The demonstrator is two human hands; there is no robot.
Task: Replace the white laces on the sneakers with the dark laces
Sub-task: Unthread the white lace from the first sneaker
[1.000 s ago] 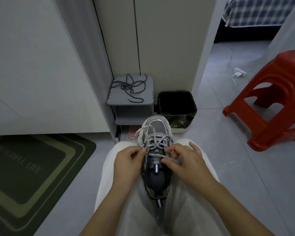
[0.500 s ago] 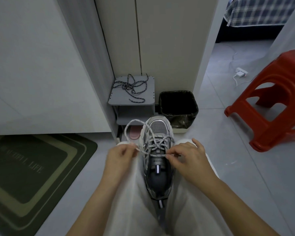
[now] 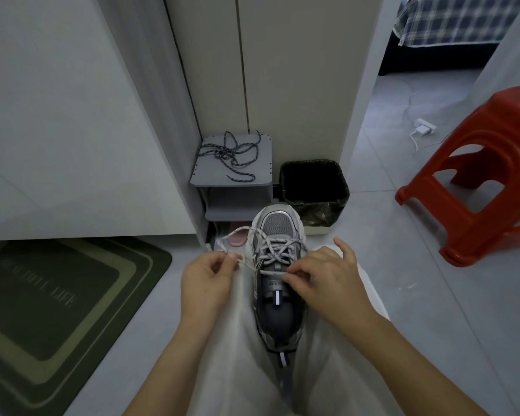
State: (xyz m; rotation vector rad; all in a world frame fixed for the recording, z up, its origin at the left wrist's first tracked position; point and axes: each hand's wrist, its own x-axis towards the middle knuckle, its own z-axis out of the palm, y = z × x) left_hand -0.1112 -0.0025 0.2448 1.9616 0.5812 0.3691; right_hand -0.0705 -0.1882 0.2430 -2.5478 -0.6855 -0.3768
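Lace loop [image 3: 237, 234] now lower, flatter

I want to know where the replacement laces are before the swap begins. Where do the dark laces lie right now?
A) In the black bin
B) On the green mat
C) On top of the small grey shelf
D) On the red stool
C: the dark laces lie in a loose tangle on top of the small grey shelf, left of the black bin.

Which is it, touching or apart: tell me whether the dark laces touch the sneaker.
Apart. The head view shows the dark laces lying on the grey shelf, with clear space before the sneaker on the lap.
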